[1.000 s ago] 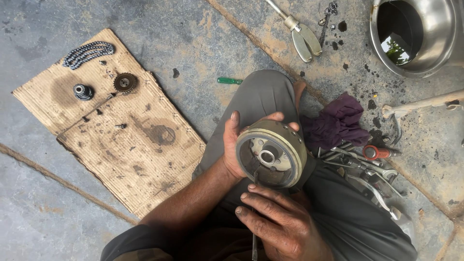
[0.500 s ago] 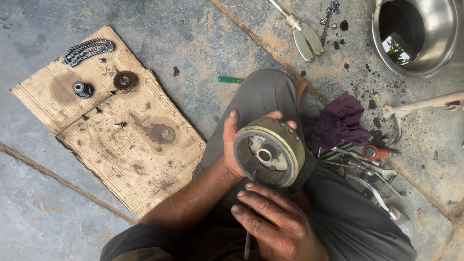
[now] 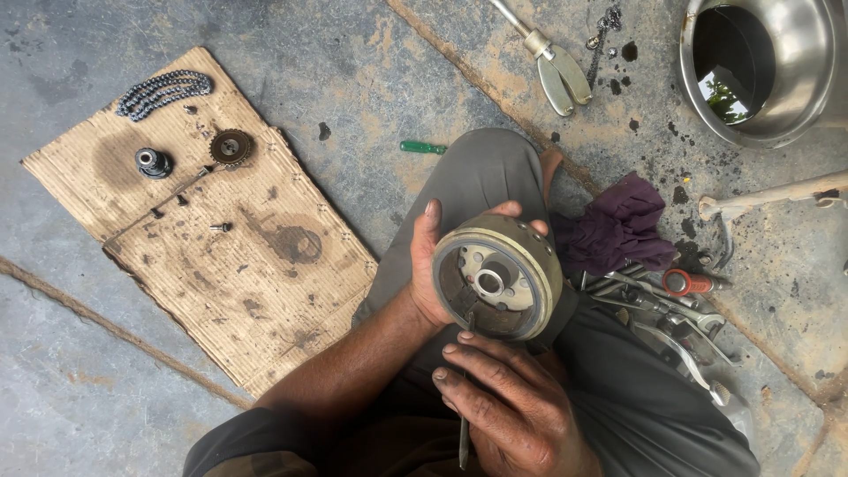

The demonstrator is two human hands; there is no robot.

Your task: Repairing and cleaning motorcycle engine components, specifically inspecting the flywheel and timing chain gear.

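Observation:
My left hand (image 3: 430, 265) grips a round metal flywheel rotor (image 3: 497, 276) from behind, over my lap, its open side turned toward the camera. A pale hub sits in its centre. My right hand (image 3: 508, 402) is just below the rotor, closed on a thin metal tool (image 3: 463, 437). The tool's tip reaches the rotor's lower inner rim and its other end sticks out below my hand. Both hands are dark with grease.
A stained cardboard sheet (image 3: 265, 291) lies at left with a chain (image 3: 164, 92), a sprocket (image 3: 231, 147), a small bush (image 3: 153, 162) and bolts. A purple rag (image 3: 618, 225), spanners (image 3: 654, 296), a steel bowl (image 3: 777, 62), pliers-like tool (image 3: 552, 66) and green screwdriver (image 3: 422, 147) lie on the concrete.
The rotor has turned slightly in my left hand, its open face tilting more toward the camera. My right hand has shifted a little under it with the thin tool.

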